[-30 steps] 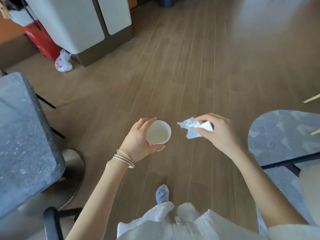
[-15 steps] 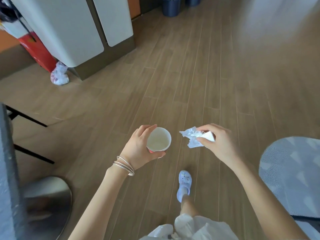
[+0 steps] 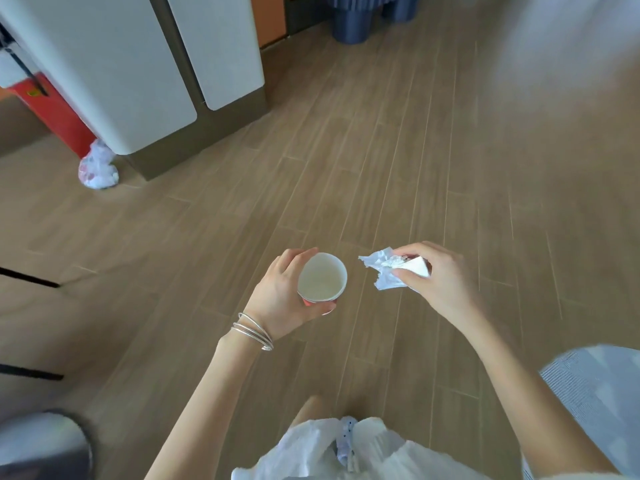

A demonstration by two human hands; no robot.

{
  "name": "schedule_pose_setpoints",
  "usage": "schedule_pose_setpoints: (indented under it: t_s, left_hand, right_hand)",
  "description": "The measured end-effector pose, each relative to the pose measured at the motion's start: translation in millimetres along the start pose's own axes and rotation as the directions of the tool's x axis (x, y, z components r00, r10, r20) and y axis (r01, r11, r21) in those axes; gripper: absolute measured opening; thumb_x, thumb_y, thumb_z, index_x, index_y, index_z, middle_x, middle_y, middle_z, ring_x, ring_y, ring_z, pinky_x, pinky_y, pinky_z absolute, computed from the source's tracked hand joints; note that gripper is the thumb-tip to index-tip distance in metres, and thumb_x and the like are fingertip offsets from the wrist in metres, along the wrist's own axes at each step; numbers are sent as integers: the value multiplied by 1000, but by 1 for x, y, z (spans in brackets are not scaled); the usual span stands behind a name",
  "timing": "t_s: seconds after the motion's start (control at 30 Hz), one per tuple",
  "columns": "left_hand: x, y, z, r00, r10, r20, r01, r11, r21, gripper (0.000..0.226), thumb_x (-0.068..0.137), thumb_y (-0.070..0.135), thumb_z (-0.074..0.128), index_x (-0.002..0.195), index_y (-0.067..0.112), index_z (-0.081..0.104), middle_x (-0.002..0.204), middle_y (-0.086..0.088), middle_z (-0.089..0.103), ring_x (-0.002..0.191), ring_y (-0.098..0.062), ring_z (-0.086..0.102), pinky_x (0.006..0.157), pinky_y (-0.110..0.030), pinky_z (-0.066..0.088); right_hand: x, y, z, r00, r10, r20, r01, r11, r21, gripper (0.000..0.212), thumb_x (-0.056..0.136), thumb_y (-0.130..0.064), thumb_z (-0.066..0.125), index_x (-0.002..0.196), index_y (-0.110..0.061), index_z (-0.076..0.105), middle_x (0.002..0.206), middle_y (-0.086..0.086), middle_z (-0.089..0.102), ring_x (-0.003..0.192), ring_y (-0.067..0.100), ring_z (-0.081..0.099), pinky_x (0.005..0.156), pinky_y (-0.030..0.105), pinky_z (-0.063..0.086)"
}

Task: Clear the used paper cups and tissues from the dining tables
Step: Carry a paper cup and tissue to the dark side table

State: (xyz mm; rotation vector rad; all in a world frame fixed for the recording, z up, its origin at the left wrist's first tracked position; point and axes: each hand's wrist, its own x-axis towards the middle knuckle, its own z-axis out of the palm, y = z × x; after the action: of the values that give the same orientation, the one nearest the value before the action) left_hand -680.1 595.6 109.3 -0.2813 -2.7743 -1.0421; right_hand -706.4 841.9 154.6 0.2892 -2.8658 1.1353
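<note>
left hand: paper cup upright (mouth up) | right hand: crumpled tissue

**Bare forearms, silver bangles, white clothing**

Both arms enter from the lower edge of the frame with no sleeves over the forearms or wrists. The left hand, just left of centre, has a set of thin silver bangles around its wrist; they are plain round hoops, loosely stacked and crossing one another. The right hand, right of centre, wears nothing that can be seen on fingers or wrist. At the bottom centre of the frame a loose, gathered white garment billows out. Against it is a small pale blue patterned piece, too blurred to identify.
</note>
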Motion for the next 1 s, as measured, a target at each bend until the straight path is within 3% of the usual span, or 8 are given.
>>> schedule_pose_setpoints:
  t_s: [0.27, 0.47, 0.83, 1.0]
  left_hand:
    - [138, -58, 4, 999, -39, 34, 40, 999, -21, 84, 55, 41, 85, 128, 18, 49, 116, 3, 53, 104, -18, 53, 85, -34, 48]
    - [273, -100, -16, 997, 4, 74, -1, 999, -43, 82, 57, 36, 85, 128, 13, 50, 115, -1, 53, 104, -21, 52, 86, -40, 48]
    - [468, -150, -10, 990, 40, 139, -28, 996, -84, 82, 57, 30, 87, 127, 10, 50, 117, -6, 53, 105, -25, 52, 89, -41, 46]
    - [555, -165, 20, 988, -7, 152, 20, 996, -89, 82, 57, 30, 87, 128, 12, 49, 119, -4, 53, 106, -24, 52, 91, -37, 45]
  right_hand:
    - [146, 26, 32, 1000, 13, 19, -14, 998, 56, 22, 72, -6, 73, 90, -17, 69, 85, -10, 66, 77, -11, 52, 64, 6, 36]
    - [278, 19, 39, 999, 50, 16, -51, 991, 123, 19, 72, -7, 73, 86, -18, 66, 85, -9, 65, 74, 8, 54, 62, 13, 38]
    - [461, 51, 53, 992, 123, 38, -129, 961, 245, 18, 73, -2, 72, 87, -10, 64, 84, -6, 63, 73, -6, 54, 65, 4, 37]
    - [548, 98, 49, 988, 138, 72, -150, 966, 209, 22, 73, -10, 73, 84, -27, 63, 82, -15, 64, 73, 3, 56, 63, 10, 39]
